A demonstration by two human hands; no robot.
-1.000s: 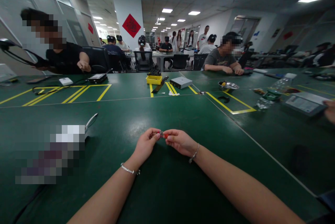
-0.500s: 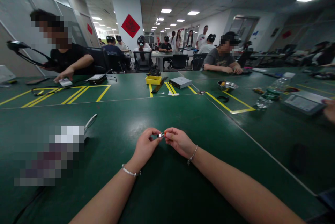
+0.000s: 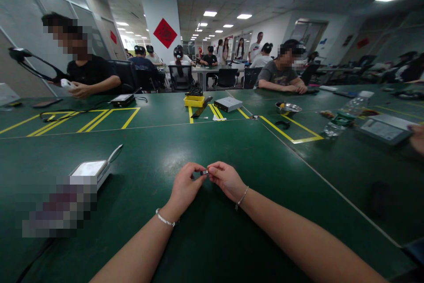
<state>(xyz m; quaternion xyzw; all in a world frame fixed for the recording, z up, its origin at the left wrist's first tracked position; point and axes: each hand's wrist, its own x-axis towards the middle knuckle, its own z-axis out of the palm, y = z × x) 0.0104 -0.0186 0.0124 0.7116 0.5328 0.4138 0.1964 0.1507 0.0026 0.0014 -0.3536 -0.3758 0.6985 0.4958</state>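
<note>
My left hand and my right hand meet fingertip to fingertip just above the green table. Both pinch one tiny object, metallic with a dark part, too small to name. The fingers of each hand are curled and pressed together on it. A thin bracelet sits on each wrist. My forearms rest low over the near table edge.
A white device with a silver handle lies to my left. Farther off are a yellow tray, a grey box, a metal bowl and a plastic bottle. People sit across the table and behind; another person's hand shows at far right.
My hands stayed together, turning the small object slightly; its red part no longer shows. The person at far left reached to the table and picked up a white item.
</note>
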